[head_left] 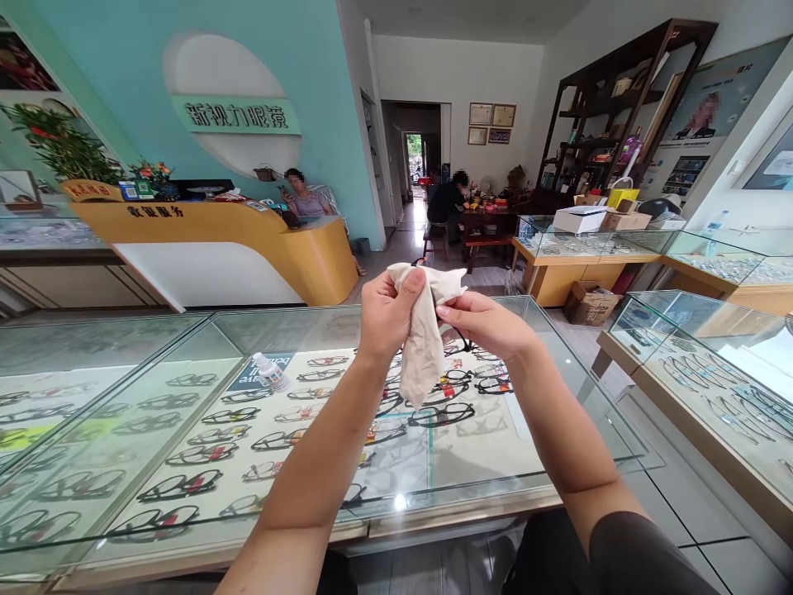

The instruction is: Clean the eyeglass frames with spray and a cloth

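Above the glass display case, my left hand [387, 318] is closed on a cream cleaning cloth [422, 347], thumb pressed on top. The cloth hangs down in a loose fold, and another part of it spreads to the right. My right hand [489, 324] is closed in a pinch beside the cloth, on a pair of dark-framed eyeglasses [459, 337]. Cloth and fingers hide most of that frame; a thin dark part shows under the right fingers. A white spray bottle [271, 372] stands on the case, left of my forearms.
Rows of eyeglasses lie inside the glass display case [483, 487] before me. More glass cases [712, 388] stand at the right, with boxes [581, 218] on one. Behind are a yellow counter [322, 256] with a seated person, and another person at a dark table [496, 225].
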Demonstrator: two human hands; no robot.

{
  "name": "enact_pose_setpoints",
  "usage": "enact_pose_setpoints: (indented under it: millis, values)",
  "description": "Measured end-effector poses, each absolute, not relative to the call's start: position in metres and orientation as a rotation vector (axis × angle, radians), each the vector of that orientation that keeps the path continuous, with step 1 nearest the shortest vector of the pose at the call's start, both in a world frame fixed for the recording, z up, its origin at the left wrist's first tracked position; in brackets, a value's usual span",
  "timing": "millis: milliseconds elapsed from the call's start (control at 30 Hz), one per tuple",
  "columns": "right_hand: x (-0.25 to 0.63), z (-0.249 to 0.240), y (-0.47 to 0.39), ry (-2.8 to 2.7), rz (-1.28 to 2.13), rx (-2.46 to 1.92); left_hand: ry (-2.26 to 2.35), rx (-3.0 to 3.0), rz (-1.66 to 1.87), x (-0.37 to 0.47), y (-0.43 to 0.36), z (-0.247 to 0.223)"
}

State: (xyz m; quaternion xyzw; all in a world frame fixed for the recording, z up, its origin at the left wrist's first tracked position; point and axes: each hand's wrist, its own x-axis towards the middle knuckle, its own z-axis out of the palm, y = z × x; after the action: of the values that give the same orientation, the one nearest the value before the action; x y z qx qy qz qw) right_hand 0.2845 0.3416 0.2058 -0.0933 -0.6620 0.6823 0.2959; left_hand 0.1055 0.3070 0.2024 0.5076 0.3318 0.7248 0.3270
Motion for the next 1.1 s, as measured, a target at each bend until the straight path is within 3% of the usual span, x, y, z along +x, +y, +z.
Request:
enact_pose_setpoints:
  millis: [233, 467, 733, 967, 1100]
  values:
    - [0.295, 0.214, 0.344, -1.612, 1.795, -0.327, 0.732, 1.471, 1.529, 0.084, 0.316, 0.203]
    - [0.282, 0.209, 0.335, -1.648, 1.806, -0.313, 0.863, 1.354, 2.019, 0.116, 0.31, 0.197]
    - [0.29, 0.216, 0.339, -1.59, 1.789, -0.333, 0.716, 1.424, 1.543, 0.088, 0.308, 0.207]
    - [0.273, 0.204, 0.337, -1.535, 1.762, -0.327, 0.791, 1.318, 2.011, 0.118, 0.309, 0.199]
    - [0.276, 0.205, 0.339, -1.572, 1.76, -0.317, 0.86, 1.284, 1.953, 0.108, 0.309, 0.201]
